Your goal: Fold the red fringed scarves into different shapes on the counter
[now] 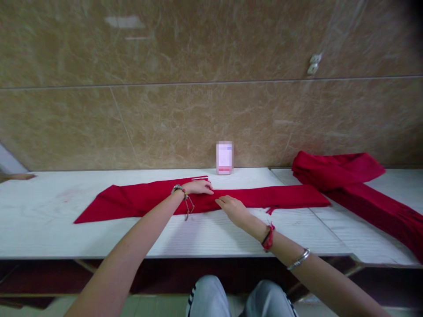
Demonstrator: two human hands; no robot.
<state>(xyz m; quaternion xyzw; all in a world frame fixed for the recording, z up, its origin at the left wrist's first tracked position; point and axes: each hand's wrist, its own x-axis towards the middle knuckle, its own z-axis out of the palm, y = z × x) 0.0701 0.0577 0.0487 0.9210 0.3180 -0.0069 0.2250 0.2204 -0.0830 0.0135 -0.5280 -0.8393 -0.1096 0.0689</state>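
Note:
A long red scarf (132, 200) lies folded along the white table (49, 229), running left to right. My left hand (197, 187) rests flat on the scarf near its middle, fingers stretched out toward the right. My right hand (233, 208) lies just to the right of it, fingers extended and pressing on the scarf's near edge. A short fringe (271, 211) pokes out below the scarf on the right.
A second red scarf (357, 185) lies in a heap at the right, trailing over the table's near right edge. A small pink-and-white card (224, 157) stands against the marble wall. Another person's fingers (18, 177) show at the far left. My knees (238, 297) are below the table.

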